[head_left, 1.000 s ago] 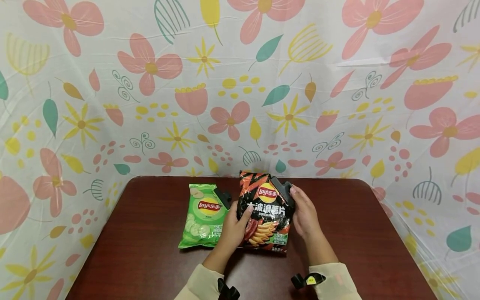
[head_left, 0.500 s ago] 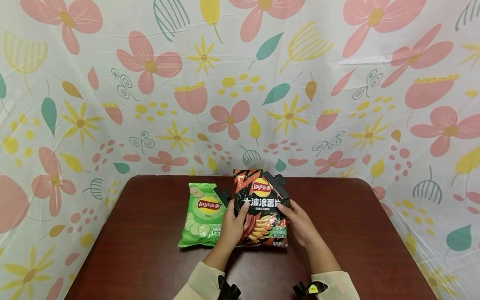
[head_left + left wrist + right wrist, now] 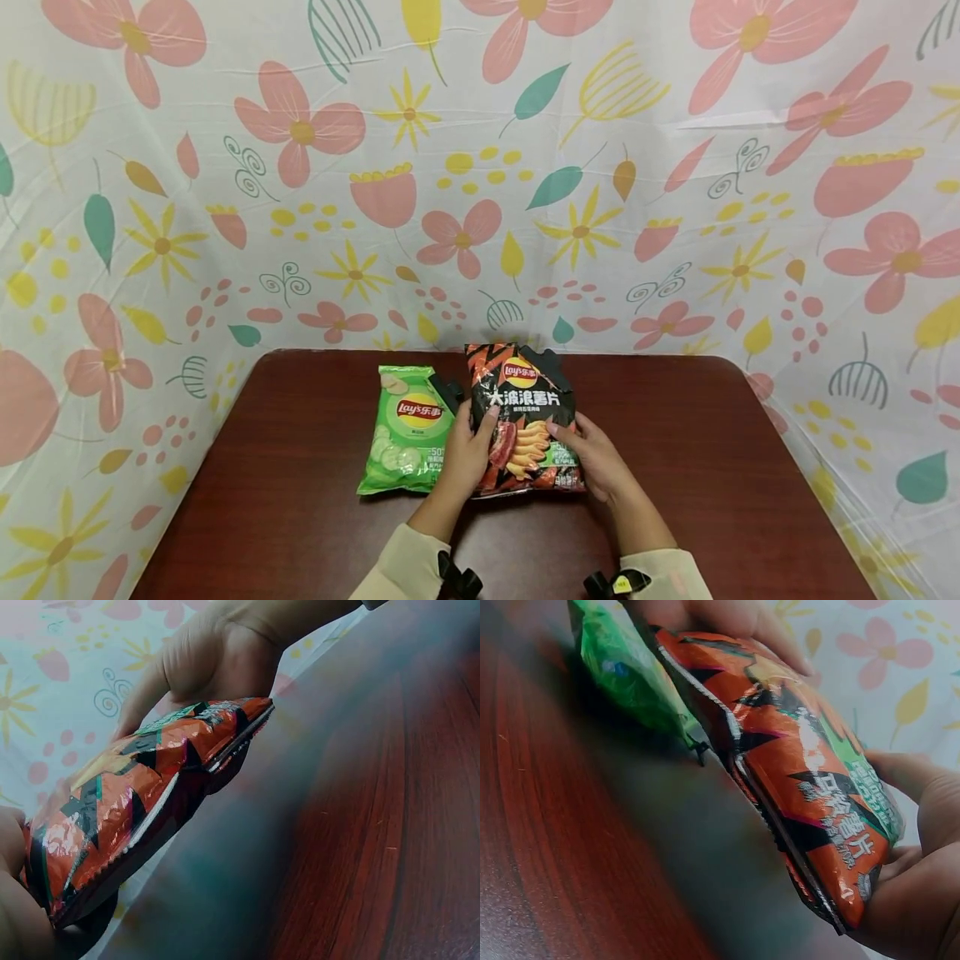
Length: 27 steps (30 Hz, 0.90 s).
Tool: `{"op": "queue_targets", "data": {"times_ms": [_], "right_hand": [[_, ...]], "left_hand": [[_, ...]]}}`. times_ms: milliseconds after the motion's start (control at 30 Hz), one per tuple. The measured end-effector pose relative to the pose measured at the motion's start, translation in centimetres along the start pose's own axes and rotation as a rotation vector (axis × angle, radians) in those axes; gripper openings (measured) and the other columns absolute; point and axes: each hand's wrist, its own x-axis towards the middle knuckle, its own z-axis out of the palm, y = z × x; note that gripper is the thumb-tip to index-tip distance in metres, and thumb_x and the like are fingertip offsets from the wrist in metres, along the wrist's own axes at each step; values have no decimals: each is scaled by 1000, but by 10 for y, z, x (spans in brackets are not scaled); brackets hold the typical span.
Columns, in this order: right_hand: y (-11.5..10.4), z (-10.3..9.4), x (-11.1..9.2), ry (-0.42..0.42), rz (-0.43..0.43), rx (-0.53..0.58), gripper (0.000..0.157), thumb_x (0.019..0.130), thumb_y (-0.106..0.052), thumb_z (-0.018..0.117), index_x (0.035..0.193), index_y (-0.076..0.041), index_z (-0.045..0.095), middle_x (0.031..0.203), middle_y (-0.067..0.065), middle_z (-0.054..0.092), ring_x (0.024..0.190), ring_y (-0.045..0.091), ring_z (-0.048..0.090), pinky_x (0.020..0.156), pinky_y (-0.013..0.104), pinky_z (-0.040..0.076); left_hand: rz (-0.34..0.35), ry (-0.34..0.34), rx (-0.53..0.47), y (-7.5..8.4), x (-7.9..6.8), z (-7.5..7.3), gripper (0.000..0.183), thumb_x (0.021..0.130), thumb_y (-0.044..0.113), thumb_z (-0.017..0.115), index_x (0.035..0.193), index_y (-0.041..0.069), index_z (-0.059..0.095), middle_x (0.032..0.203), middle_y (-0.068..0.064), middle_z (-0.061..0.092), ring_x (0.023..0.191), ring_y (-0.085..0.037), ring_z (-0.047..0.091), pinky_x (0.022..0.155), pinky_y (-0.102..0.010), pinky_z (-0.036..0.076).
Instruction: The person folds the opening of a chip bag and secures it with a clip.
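An orange-and-black Lay's chip bag [image 3: 520, 404] is held between both hands, its printed front facing up toward the head camera. My left hand [image 3: 467, 450] grips its left side, thumb over the front. The right hand [image 3: 602, 462] grips the lower right side, thumb likewise on the front. A black clip [image 3: 553, 367] sits across the bag's upper right corner. Just left of it, a green Lay's chip bag [image 3: 401, 442] lies on the table, partly covered by the left hand, with another black clip [image 3: 447, 392] at its upper right corner. Both wrist views show the orange bag's bottom seam.
The dark reddish-brown table [image 3: 300, 525] has rounded far corners. A white cloth [image 3: 465, 167] printed with flowers hangs behind the table and along both sides. Each wrist wears a black strap over a beige sleeve [image 3: 408, 567].
The right hand has left the clip and slid down to the orange bag's lower right side. That bag has shifted slightly left at its top. The green bag stays put.
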Motion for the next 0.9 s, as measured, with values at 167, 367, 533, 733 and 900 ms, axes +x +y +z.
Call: {"op": "queue_targets", "data": {"times_ms": [167, 367, 533, 733, 900], "right_hand": [[1, 2, 2, 81, 4, -60, 54, 100, -28, 65, 145, -5, 46, 122, 4, 64, 108, 13, 60, 91, 27, 51], [4, 1, 4, 103, 21, -44, 64, 100, -31, 64, 153, -8, 37, 134, 11, 63, 106, 11, 65, 90, 27, 54], [6, 0, 7, 117, 22, -86, 68, 99, -33, 64, 155, -7, 34, 148, 18, 53, 121, 15, 59, 97, 27, 49], [9, -4, 8, 106, 24, -133, 80, 99, -36, 65, 159, -2, 24, 158, 25, 39, 146, 35, 37, 118, 49, 33], [9, -6, 6, 107, 58, -185, 95, 98, -42, 64, 161, 1, 8, 163, 32, 20, 152, 47, 20, 122, 62, 19]], "left_hand": [[-2, -40, 47, -3, -1, 1, 61, 102, 52, 53, 151, 16, 42, 141, -13, 59, 130, -29, 56, 107, -51, 45], [-42, -76, 97, -3, -4, 2, 78, 103, 47, 53, 162, 11, 18, 163, -20, 32, 149, -39, 33, 119, -61, 29], [-51, -68, 161, -3, -6, 2, 79, 102, 42, 56, 163, 8, 18, 165, -22, 26, 152, -40, 27, 121, -62, 25], [-60, -101, 212, -3, -9, 3, 76, 102, 39, 57, 161, 7, 23, 163, -24, 27, 150, -46, 29, 118, -65, 27], [-72, -134, 227, -4, -11, 3, 76, 101, 34, 57, 161, 3, 22, 164, -25, 25, 149, -47, 28, 117, -66, 27]]}}
